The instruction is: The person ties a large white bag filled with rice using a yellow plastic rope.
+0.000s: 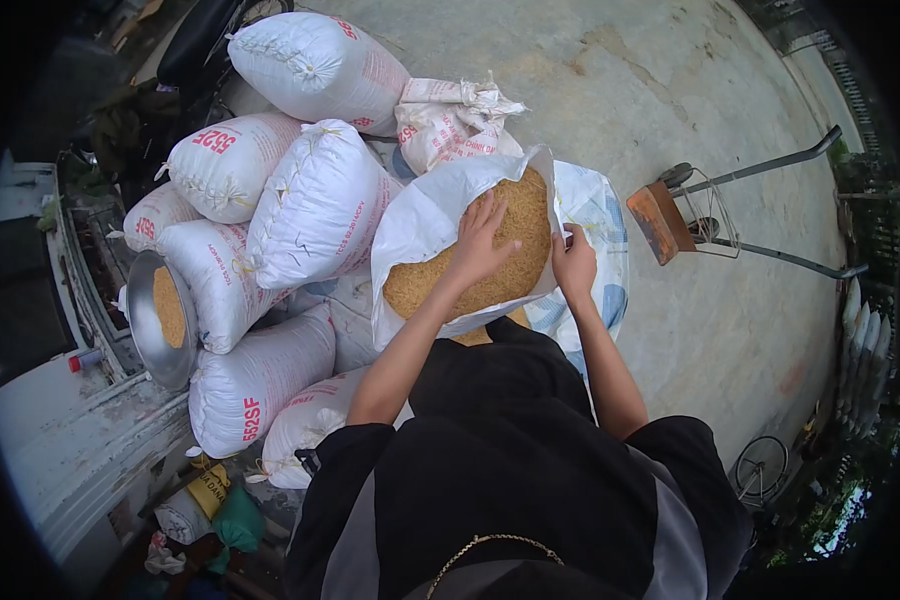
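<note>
In front of me stands a white woven sack [420, 225] with its mouth wide apart, full of yellow-brown grain [515, 270]. My left hand [484, 245] lies on the grain with its fingers spread. At the sack's right rim, my right hand [574, 262] is closed on the sack's edge, the fingers partly hidden. Beneath and to the right of this sack is a white and blue sheet or sack [595, 215]. Some grain also shows below the sack, near my legs.
Several filled, tied sacks [320, 205] are piled on the left, beside a metal basin [142, 310] holding grain. A crumpled sack [455, 130] lies behind. On the concrete floor [690, 370] at right stands a hand truck [670, 220]; a bicycle wheel [761, 468] is farther off.
</note>
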Available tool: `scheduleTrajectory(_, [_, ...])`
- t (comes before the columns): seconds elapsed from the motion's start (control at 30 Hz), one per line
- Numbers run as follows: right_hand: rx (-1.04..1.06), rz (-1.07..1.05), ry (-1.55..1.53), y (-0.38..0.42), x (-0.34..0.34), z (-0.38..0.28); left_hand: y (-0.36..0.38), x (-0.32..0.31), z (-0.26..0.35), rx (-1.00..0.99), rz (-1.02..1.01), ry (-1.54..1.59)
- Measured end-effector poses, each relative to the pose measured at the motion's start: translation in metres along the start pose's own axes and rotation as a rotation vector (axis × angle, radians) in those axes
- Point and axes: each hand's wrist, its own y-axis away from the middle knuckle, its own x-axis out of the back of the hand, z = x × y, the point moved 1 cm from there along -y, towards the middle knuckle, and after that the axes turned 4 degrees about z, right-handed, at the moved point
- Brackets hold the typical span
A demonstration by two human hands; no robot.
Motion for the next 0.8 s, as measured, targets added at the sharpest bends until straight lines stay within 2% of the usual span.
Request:
scheduleTrajectory(0.03, [0.03, -0.005, 0.019, 0.003, -0.002, -0.002, 0.014, 0.025, -0.006, -0.033, -0.035, 0.125])
scheduleTrajectory(0.07, [0.057, 0.033, 0.042, 0.007, -0.007, -0.001, 0.03, 0.064, -0.01, 0.006, 0.029, 0.089])
scheduleTrajectory(0.13, [0.054, 0.031, 0.06, 0.017, -0.007, -0.014, 0.063, 0.148, -0.026, 0.229, 0.041, 0.29])
scheduleTrajectory(0.2, [0.092, 0.085, 0.113, 0.03, -0.009, -0.029, 0.103, 0.234, -0.1, 0.315, 0.492, 0.122])
scheduleTrajectory(0.23, [0.155, 0.131, 0.148, 0.035, -0.014, -0.03, 0.127, 0.284, -0.141, 0.452, 0.724, 0.133])
scheduleTrajectory(0.27, [0.209, 0.187, 0.185, 0.038, -0.016, -0.028, 0.161, 0.329, -0.212, 0.606, 0.915, 0.221])
scheduleTrajectory(0.3, [0.225, 0.204, 0.219, 0.041, -0.017, -0.025, 0.186, 0.383, -0.244, 0.652, 1.151, 0.041])
scheduleTrajectory(0.33, [0.236, 0.231, 0.253, 0.044, -0.02, -0.025, 0.223, 0.435, -0.298, 0.67, 1.234, -0.207])
scheduleTrajectory(0.37, [0.259, 0.252, 0.304, 0.05, -0.021, -0.029, 0.248, 0.48, -0.325, 0.739, 1.28, -0.343])
scheduleTrajectory(0.4, [0.281, 0.274, 0.356, 0.056, -0.022, -0.036, 0.281, 0.521, -0.373, 0.897, 1.237, -0.469])
scheduleTrajectory(0.47, [0.272, 0.274, 0.418, 0.064, -0.025, -0.045, 0.322, 0.581, -0.431, 1.209, 1.103, -0.414])
scheduleTrajectory(0.5, [0.241, 0.272, 0.478, 0.07, -0.028, -0.045, 0.343, 0.602, -0.466, 1.218, 1.103, -0.403])
scheduleTrajectory(0.57, [0.254, 0.27, 0.487, 0.075, -0.029, -0.041, 0.371, 0.619, -0.534, 1.371, 0.996, -0.344])
scheduleTrajectory(0.63, [0.259, 0.282, 0.486, 0.084, -0.035, -0.056, 0.366, 0.617, -0.563, 1.352, 0.951, -0.347])
scheduleTrajectory(0.7, [0.166, 0.241, 0.54, 0.092, -0.028, -0.072, 0.346, 0.611, -0.583, 1.33, 0.898, -0.348])
scheduleTrajectory(0.77, [0.161, 0.27, 0.556, 0.098, -0.025, -0.08, 0.314, 0.593, -0.583, 0.999, 0.811, -0.189])
scheduleTrajectory(0.8, [0.159, 0.287, 0.546, 0.099, -0.026, -0.083, 0.292, 0.584, -0.56, 0.936, 0.807, -0.132])
